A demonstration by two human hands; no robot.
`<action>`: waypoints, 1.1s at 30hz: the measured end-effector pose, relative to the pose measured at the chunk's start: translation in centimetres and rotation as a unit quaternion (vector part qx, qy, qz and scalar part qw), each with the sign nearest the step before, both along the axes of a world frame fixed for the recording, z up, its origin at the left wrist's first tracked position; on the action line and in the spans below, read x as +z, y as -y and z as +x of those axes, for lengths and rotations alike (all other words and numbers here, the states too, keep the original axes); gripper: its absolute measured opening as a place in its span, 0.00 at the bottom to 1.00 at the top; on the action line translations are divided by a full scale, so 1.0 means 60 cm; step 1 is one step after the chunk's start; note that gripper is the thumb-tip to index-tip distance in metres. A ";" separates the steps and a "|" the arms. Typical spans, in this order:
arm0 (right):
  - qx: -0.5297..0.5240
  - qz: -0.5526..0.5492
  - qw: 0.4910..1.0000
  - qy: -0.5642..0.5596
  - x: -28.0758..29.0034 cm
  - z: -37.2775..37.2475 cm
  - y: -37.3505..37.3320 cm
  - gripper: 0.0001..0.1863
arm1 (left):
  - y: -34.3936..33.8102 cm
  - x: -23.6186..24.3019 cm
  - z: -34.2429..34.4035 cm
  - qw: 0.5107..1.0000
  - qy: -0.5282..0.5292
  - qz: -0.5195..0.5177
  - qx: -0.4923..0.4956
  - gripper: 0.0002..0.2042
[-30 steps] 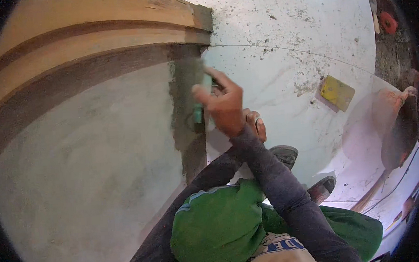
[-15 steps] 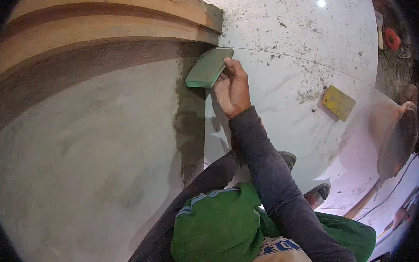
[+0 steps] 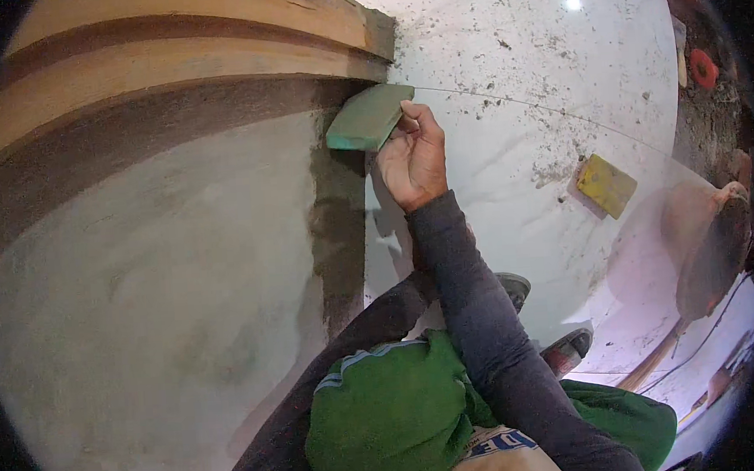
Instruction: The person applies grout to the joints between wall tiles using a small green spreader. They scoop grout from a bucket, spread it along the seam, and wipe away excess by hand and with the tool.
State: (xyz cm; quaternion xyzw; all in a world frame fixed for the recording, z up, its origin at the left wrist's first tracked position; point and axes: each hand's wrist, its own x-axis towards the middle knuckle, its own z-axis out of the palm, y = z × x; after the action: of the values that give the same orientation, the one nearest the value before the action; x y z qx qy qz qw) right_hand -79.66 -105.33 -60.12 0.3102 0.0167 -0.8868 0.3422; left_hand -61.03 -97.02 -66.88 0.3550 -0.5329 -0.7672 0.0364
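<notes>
My right hand [image 3: 415,157] grips a flat green sponge [image 3: 372,119] by its near right edge, the thumb on its upper face. A grey film coats that face, while the front edge shows brighter green. The sponge lies at the end of a dark, damp strip [image 3: 338,229] along the plastered grey surface [image 3: 154,258], just below the wooden beams [image 3: 202,60]. From the lower left my left arm [image 3: 349,345] reaches behind the right forearm. That forearm hides nearly all of my left hand; only a sliver of skin shows beside the sleeve.
A yellow sponge [image 3: 606,187] rests on the white tiled floor [image 3: 512,193], where grey crumbs [image 3: 547,44] are scattered. Farther right lie a broom [image 3: 706,258] and a red round object [image 3: 703,69]. My shoes [image 3: 567,352] and green-clad knees [image 3: 388,416] are close below.
The green sponge and my right hand have shifted slightly left in the picture, and the sponge's tilt has changed a little. The whole view has also moved slightly. My grip is unchanged.
</notes>
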 end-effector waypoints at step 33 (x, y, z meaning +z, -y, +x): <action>0.029 -0.062 0.996 -0.054 0.112 0.004 -0.025 0.17 | 0.022 0.039 -0.048 0.813 0.074 -0.543 -0.197 0.13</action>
State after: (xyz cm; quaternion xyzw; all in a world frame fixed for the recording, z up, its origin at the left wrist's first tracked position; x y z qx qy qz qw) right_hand -79.44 -103.82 -53.40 0.2394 -0.0114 -0.8913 0.3850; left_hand -63.89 -98.34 -64.55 0.2206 -0.9224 -0.3154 0.0323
